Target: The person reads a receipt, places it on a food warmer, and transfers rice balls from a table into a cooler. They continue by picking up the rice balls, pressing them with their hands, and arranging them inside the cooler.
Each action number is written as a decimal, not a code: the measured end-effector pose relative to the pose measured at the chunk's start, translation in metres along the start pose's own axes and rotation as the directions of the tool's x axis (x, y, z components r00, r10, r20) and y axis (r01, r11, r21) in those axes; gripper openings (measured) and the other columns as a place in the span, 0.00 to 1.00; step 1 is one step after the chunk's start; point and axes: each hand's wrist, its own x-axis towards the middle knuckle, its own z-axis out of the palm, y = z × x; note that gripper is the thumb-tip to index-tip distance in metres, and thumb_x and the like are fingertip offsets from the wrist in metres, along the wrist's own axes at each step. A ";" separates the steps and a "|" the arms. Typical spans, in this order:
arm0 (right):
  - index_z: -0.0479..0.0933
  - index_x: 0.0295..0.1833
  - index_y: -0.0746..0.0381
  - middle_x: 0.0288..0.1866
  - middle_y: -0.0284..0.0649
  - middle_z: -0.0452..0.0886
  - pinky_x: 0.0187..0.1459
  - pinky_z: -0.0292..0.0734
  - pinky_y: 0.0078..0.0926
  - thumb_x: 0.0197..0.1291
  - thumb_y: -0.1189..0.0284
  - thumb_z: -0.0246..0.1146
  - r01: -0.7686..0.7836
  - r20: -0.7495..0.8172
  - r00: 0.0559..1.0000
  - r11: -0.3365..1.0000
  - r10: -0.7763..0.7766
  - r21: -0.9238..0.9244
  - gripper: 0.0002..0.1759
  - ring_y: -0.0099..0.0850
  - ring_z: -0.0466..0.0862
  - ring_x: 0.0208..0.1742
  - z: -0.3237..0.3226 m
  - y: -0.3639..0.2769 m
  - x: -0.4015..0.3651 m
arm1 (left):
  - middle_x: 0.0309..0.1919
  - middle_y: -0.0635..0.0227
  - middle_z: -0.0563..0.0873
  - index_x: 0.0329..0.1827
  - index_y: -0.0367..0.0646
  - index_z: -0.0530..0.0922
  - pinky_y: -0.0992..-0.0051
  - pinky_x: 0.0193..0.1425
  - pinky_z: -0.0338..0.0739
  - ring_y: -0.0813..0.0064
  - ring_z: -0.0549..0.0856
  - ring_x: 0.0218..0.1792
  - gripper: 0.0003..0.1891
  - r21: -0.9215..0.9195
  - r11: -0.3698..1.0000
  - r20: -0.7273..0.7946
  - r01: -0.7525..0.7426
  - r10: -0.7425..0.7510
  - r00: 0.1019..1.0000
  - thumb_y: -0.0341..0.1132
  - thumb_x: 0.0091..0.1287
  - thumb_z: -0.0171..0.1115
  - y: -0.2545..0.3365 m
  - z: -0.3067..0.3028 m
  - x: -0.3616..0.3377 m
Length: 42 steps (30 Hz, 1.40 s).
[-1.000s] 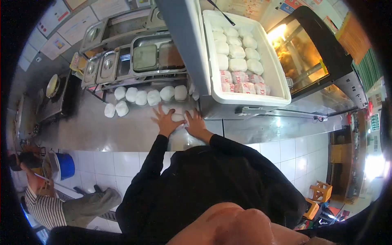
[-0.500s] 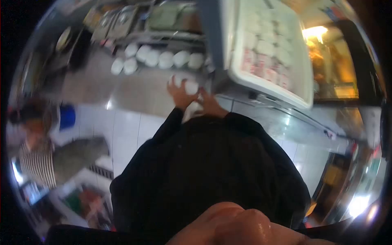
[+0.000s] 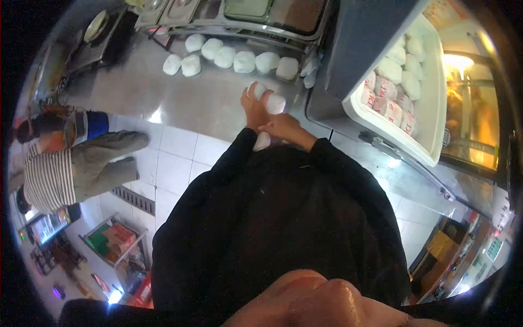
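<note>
At the tabletop [image 3: 131, 92], near a row of white bundles [image 3: 244, 62], the right hand [image 3: 286, 130] has crossed against the left hand [image 3: 255, 112], its own grip impossible to tell. The left grasps a loose bundle [image 3: 276, 104], apart from the row; its handling looks unfinished.

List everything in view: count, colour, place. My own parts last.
Counter: 1, grey, upper centre
Row bundles: 8, white, back of counter
Handled bundle: at least 1, white, over counter
Near piece: 1, white, counter's near edge
Box: 1, white, upper right
Box bundles: uncountable, white, some red-printed, in box
Lit cabinet: 1, amber, far right
Metal trays: several, silver, top
Round pan: 1, pale, upper left
Co-worker: 1, striped shirt, grey trousers, left
Tub: 1, blue, beside co-worker
Floor grate: 1, dark, lower left
Screen: 1, bright, lower left
Own top: 1, black, centre
Left hand: 1, bare, on handled bundle
Right hand: 1, bare, beside left hand
</note>
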 end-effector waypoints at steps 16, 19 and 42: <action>0.74 0.59 0.65 0.53 0.48 0.80 0.50 0.77 0.34 0.38 0.58 0.77 0.024 0.140 0.988 0.955 -0.069 0.297 0.41 0.41 0.81 0.50 0.015 0.010 -0.024 | 0.69 0.47 0.56 0.53 0.55 0.77 0.43 0.59 0.63 0.36 0.62 0.62 0.39 0.064 0.997 0.210 0.052 -0.064 0.976 0.57 0.35 0.76 0.015 -0.018 0.018; 0.73 0.62 0.62 0.58 0.49 0.77 0.61 0.70 0.39 0.45 0.60 0.73 0.293 0.056 0.952 0.949 -0.300 0.114 0.37 0.46 0.77 0.59 -0.062 -0.020 -0.105 | 0.70 0.45 0.53 0.55 0.55 0.76 0.43 0.54 0.67 0.35 0.62 0.62 0.40 0.233 0.960 0.375 0.157 -0.237 0.896 0.55 0.33 0.78 0.028 -0.024 0.029; 0.75 0.44 0.56 0.45 0.41 0.77 0.51 0.73 0.42 0.43 0.72 0.71 0.004 -0.700 0.277 0.729 -0.659 -0.685 0.20 0.45 0.76 0.52 -0.459 0.100 0.045 | 0.62 0.62 0.72 0.68 0.44 0.64 0.62 0.64 0.69 0.65 0.73 0.62 0.46 -0.806 -0.031 0.570 0.590 -0.303 0.764 0.51 0.45 0.72 0.075 -0.172 -0.089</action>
